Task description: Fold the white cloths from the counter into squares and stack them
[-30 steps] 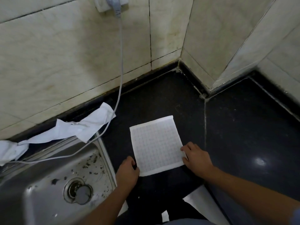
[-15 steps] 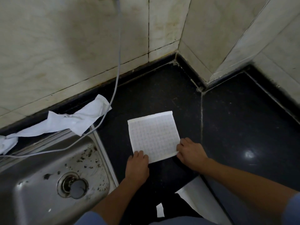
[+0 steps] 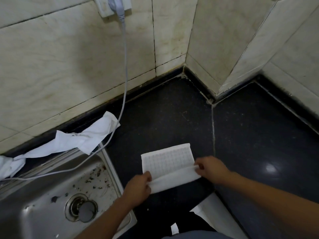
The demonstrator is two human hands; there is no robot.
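A white waffle-textured cloth (image 3: 168, 161) lies on the dark counter (image 3: 250, 135) in front of me, its near edge lifted and rolled over toward the wall. My left hand (image 3: 138, 188) pinches the near-left corner of that raised edge. My right hand (image 3: 210, 168) pinches the near-right corner. A second white cloth (image 3: 82, 141) lies crumpled and unfolded along the wall behind the sink, stretching off to the left.
A steel sink (image 3: 51, 195) with debris and a drain plug (image 3: 84, 211) sits at the lower left. A grey power cord (image 3: 124, 69) hangs from a wall socket (image 3: 112, 6) across the crumpled cloth and the sink. Tiled walls form a corner at the back.
Both hands have taken the near corners of the cloth and lifted its near edge up and forward, starting a fold. Before, the cloth lay flat as a square.
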